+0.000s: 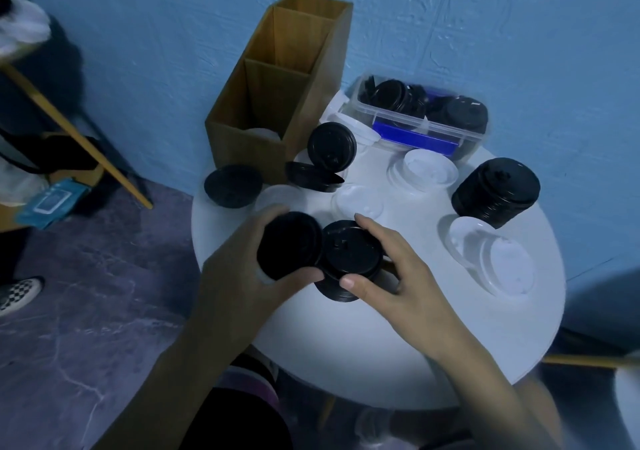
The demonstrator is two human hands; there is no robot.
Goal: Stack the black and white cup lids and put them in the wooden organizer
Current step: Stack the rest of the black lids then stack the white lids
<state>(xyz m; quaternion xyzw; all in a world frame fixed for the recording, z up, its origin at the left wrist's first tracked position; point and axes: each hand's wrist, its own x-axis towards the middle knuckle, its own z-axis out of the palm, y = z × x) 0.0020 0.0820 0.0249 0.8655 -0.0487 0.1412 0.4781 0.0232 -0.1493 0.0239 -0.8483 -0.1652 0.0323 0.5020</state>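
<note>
Lid (291,245), round black, in left hand (239,276); ribbed stack (349,253) in right hand (398,276)

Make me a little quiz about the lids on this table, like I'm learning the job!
1. True or false: the left hand holds a white lid.
2. The clear plastic box holds mostly: A) black lids, B) spoons, C) paper cups.
3. Fill in: the right hand grips a stack of black lids at the round ___ table.
Key: 1 false, it holds a black lid. 2 A. 3 white.
</note>
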